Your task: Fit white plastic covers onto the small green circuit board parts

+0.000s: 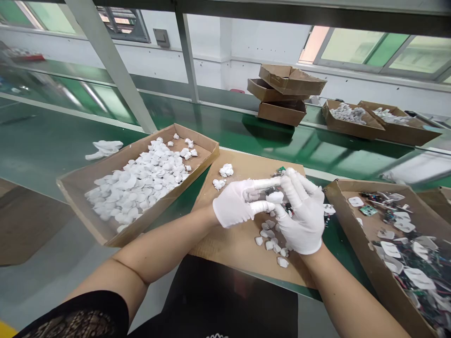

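Note:
Both my hands wear white gloves and meet above a cardboard sheet [232, 249]. Thumb and fingers of my left hand [237, 202] are closed on a small white plastic part [275, 197], which has something dark beside it. From the other side, my right hand [303, 216] is closed around the same part, its fingers partly covering it. Bits of circuit board [281, 170] and wires show behind and between the fingers. Loose white pieces [269, 234] lie on the sheet below my hands. Two small white clusters [225, 170] sit near its far left edge.
At left a cardboard tray [120, 241] holds many white pieces. The right tray [347, 225] holds white parts with wires and boards. A white glove [105, 148] lies on the green bench. Stacked boxes [282, 112] and filled trays [352, 131] stand behind; a metal post [112, 65] rises at left.

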The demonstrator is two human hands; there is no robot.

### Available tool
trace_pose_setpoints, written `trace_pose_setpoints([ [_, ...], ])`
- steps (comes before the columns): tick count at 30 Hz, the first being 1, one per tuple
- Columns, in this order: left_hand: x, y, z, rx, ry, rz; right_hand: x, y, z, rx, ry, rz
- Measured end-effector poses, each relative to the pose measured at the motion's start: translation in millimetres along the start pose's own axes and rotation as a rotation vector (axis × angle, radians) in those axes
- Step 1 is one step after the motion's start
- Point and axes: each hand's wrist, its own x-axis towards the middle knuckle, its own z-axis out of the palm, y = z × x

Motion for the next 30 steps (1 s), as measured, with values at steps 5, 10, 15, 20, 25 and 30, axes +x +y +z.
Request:
trace_pose_setpoints([
  [5, -5.2, -7.0, 2.4, 0.127, 0.054, 0.064, -7.7, 0.5, 3.4, -0.191, 0.033, -0.087],
  [10, -5.7, -9.7, 0.8, 0.165, 0.062, 0.124, -9.5, -1.9, 1.8, -0.179, -0.042, 0.0],
  [15, -8.2, 3.8, -2.8, 0.294, 0.031, 0.074, -8.6, 0.6, -0.6, -0.107, -0.004, -0.027],
  [20, -9.6, 15.0, -2.4, 0.262, -0.059, 0.009, -6.3, 5.1, -5.1, -0.135, -0.008, -0.199],
  [25, -7.6, 3.3, 6.1, 0.301, 0.1, 0.085, -8.6, 0.1, -1.2, -0.2, 0.127, -0.14],
  [30, -7.1, -5.8, 6.5, 0.239, 0.08, 0.089, -16.5, -1.0, 4.3, -0.136, 0.085, -0.063],
])
